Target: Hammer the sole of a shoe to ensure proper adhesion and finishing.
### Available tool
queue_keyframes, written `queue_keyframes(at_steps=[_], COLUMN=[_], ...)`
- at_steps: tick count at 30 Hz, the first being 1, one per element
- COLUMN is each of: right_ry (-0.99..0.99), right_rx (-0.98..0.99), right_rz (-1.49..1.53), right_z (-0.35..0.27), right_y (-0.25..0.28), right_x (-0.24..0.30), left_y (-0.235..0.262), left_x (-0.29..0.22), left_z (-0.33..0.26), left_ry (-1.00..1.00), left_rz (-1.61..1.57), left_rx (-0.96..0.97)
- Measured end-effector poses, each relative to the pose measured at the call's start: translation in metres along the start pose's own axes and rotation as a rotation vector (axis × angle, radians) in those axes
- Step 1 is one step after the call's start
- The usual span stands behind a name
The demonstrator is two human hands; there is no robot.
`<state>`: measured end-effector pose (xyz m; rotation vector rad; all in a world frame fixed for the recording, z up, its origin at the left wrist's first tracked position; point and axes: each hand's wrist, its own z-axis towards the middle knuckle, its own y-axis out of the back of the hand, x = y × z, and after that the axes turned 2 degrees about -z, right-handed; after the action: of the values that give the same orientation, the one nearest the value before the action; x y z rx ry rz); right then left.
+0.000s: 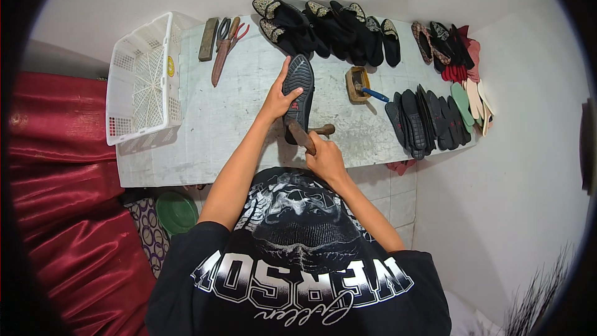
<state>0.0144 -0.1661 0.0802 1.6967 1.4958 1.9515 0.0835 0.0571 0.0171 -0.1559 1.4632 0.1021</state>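
My left hand [284, 96] grips a black shoe [300, 78], its ridged sole turned up and its toe pointing away from me. The thumb lies across the sole and the fingers go around the far-left side. In my right hand [328, 160], closed in a fist, is a brown bar-like tool [301, 135]; its end lies over the heel part of the sole. Whether it touches the sole I cannot tell. Just above the right fist a rounded brown wooden piece [324, 129] sticks out to the right; I cannot tell whether it is part of the tool.
Black shoes with glittery toes [317, 28] line the table's [249, 149] back. A glue-stained container [356, 85] holds a blue-handled brush [375, 94]. Black soles [416, 121] lie right, insoles [463, 102] beyond. Pliers [235, 36], a block [208, 40] and a white basket [143, 81] stand left.
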Motion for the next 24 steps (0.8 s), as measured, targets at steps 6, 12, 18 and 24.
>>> queue_keyframes(at_steps=[6,12,18,24], right_ry=[-0.002,-0.020,-0.042,0.034], right_rx=[-0.011,0.015,0.028,0.012], right_rz=[0.025,0.017,0.009,0.021], right_z=[0.005,0.011,0.018,0.027], right_y=[0.009,0.015,0.017,0.017], right_x=[0.001,-0.002,-0.005,-0.003], left_y=[0.002,0.003,0.014,0.024], left_x=[0.005,-0.002,0.016,0.006], left_z=[0.002,0.003,0.019,0.036], left_ry=[-0.043,0.029,0.152,0.419], left_rz=[-0.014,-0.092,-0.102,0.013], left_rx=[0.003,-0.032,-0.068,0.017])
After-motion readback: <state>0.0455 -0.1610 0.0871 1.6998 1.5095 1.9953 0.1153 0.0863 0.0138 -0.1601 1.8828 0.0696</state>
